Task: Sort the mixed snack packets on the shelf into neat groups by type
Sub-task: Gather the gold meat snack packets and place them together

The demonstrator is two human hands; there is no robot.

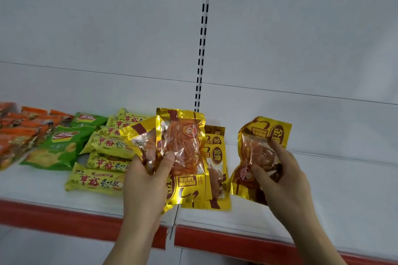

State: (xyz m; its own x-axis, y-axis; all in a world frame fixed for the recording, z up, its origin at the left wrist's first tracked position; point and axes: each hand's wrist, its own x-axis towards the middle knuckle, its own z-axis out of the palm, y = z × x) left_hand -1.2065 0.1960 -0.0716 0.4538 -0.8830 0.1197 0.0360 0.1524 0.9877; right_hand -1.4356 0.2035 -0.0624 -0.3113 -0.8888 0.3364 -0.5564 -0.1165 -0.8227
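Two gold foil packets with clear windows showing orange strips (181, 146) sit fanned in your left hand (146, 180), thumb pinching across the front one, the other fingers hidden behind. Your right hand (284, 176) grips a third crumpled gold foil packet (256, 157), fingers curled over its face, thumb not visible. All three are held above the shelf, not resting on it.

Bring the right packet onto the left fan, square the edges, then lay the lot on the flat gold foil packets (215, 170) lying on the white shelf with the red front edge (323, 189) between your hands. Probably turn them the same way up first; the held ones look upside down. Foil is slippery, so keep the pinch firm.

Left of that: yellow-green biscuit packets with red lettering (103, 157) in a loose stack, green crisp bags (62, 146), then orange packets (19, 129) at the far left, blurred. Groups look mostly formed; gold is the one open.
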